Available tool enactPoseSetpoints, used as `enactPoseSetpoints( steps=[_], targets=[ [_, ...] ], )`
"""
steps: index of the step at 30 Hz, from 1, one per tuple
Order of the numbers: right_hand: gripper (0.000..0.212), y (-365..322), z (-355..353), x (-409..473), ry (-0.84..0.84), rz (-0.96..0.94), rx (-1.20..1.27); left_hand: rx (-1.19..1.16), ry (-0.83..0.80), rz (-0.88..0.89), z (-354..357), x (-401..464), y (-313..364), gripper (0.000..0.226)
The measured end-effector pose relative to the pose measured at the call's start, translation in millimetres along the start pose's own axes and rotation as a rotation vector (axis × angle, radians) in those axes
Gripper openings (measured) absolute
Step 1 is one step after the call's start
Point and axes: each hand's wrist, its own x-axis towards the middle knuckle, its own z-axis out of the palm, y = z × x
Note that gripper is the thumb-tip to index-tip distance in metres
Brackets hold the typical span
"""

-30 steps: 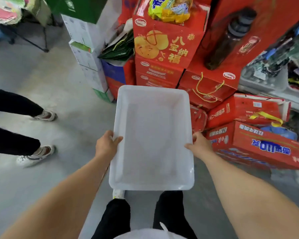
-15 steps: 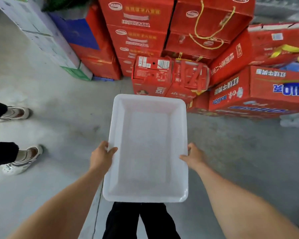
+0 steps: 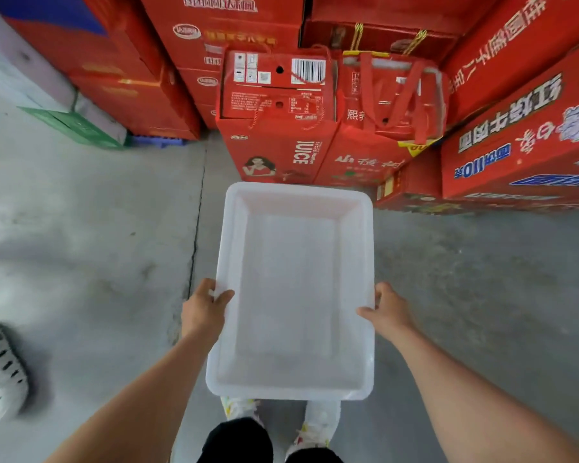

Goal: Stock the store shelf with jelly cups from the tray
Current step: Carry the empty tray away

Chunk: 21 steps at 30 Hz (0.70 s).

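I hold a white plastic tray [image 3: 229, 208] level in front of me, above the grey concrete floor. Nothing lies inside it; no jelly cups are in view. My left hand [image 3: 203, 309] grips the tray's left rim with the thumb over the edge. My right hand [image 3: 386, 310] grips the right rim the same way. My own shoes [image 3: 318, 419] show below the tray's near edge. No store shelf is visible.
Red gift cartons are stacked ahead: a juice box [image 3: 278, 118] and a red bag with handles [image 3: 391, 105] just beyond the tray, larger cartons [image 3: 522, 128] at right. Another person's white shoe [image 3: 0, 372] is at the left edge. Grey floor [image 3: 91, 228] spreads left.
The view has tilted down and closer to the red cartons. The tray sits lower in front of me, still held by both hands at the same rims.
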Motion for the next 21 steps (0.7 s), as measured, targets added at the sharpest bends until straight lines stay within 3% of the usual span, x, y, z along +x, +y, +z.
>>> enactPoseSetpoints(
  steps=[9, 21],
  targets=[
    [0.041, -1.1, 55.6, 101.7, 0.041, -0.013, -0.036, 0.043, 0.004, 0.022, 66.1, 108.7, -16.1, 0.025],
    [0.041, -5.3, 88.8, 147.0, 0.087, -0.024, -0.033, 0.017, 0.01, 0.04, 97.1, 158.7, -35.2, 0.026]
  ],
)
